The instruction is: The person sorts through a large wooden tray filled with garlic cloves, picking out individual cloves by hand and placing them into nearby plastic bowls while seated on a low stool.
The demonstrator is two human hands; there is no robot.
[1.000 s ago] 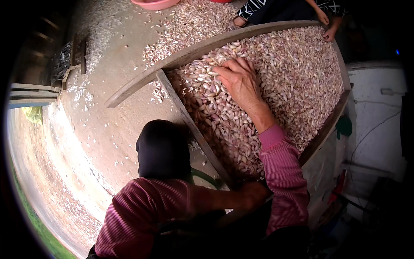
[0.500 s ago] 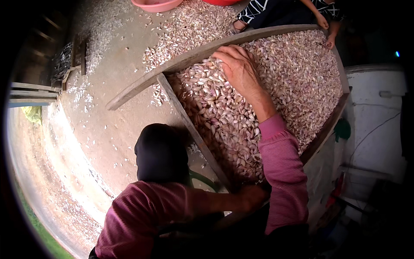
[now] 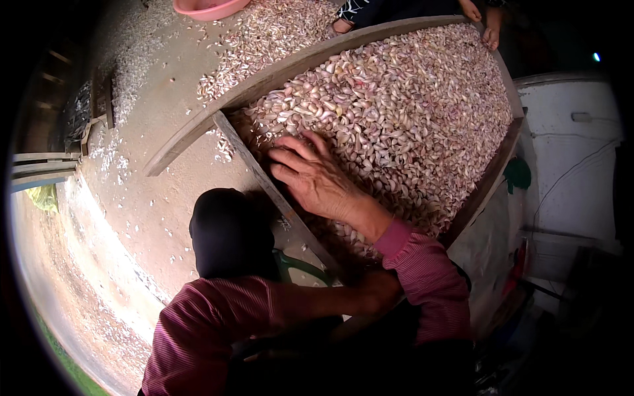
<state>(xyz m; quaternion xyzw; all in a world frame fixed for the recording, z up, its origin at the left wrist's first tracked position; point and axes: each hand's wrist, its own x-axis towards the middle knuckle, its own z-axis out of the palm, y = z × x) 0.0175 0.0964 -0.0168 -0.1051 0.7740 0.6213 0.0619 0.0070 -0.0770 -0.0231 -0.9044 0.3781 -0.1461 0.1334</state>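
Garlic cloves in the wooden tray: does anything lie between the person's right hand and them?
Nothing visible does. The right hand lies flat, fingers spread, directly on the garlic cloves near the tray's left wooden rail. The left hand sits low in shadow at the tray's near corner, apart from it.

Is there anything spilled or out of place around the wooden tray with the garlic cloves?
Yes. Garlic cloves and papery skins lie scattered on the ground beyond the far rim of the wooden tray, near a pink basin. The right hand rests flat on the cloves inside the tray.
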